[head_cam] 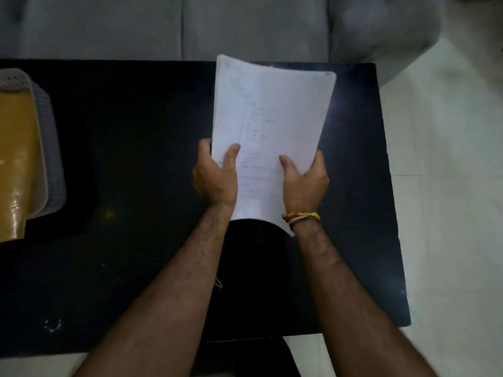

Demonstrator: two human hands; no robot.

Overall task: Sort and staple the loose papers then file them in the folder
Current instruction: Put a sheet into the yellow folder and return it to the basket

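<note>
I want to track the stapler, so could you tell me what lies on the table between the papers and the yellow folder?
In the head view, only bare dark table shows between the papers and the folder; no stapler there.

A single wide-angle view is given, taken from a camera worn on the person's head and aimed forward and steeply down. The black table (136, 159) is seen almost from directly above and fills most of the frame, its edges bowed by the lens. Both forearms are seen entering from the bottom edge, close to the camera. A grey sofa (190, 25) is shown along the top edge, beyond the table's far side, and white floor (449, 186) down the right.
</note>
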